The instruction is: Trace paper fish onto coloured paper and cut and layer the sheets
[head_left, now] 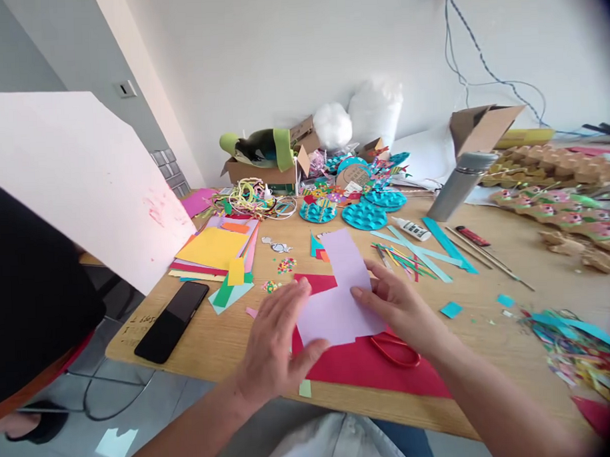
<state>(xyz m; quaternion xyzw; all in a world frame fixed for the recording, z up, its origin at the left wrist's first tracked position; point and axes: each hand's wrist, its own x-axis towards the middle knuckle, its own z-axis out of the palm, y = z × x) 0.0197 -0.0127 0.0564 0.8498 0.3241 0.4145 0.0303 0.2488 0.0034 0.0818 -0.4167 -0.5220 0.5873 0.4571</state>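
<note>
An L-shaped piece of lavender paper (333, 314) is held up over the table, one strip of it pointing away from me. My right hand (400, 302) pinches its right side, thumb on top and fingers behind. At its left edge is my left hand (276, 339), fingers stretched out and thumb apart; whether it touches the paper I cannot tell. Beneath lies a large sheet of red paper (380, 372). Red-handled scissors (414, 364) rest on that sheet by my right wrist, their blades hidden under the lavender paper.
To the left are a black phone (172, 322) and stacked coloured paper (210, 248). Blue strips (450, 245), a glue bottle (412, 229) and a grey flask (458, 186) lie or stand right. Turquoise crafts (364, 216) sit behind. Someone in black sits left behind a large white board (83, 176).
</note>
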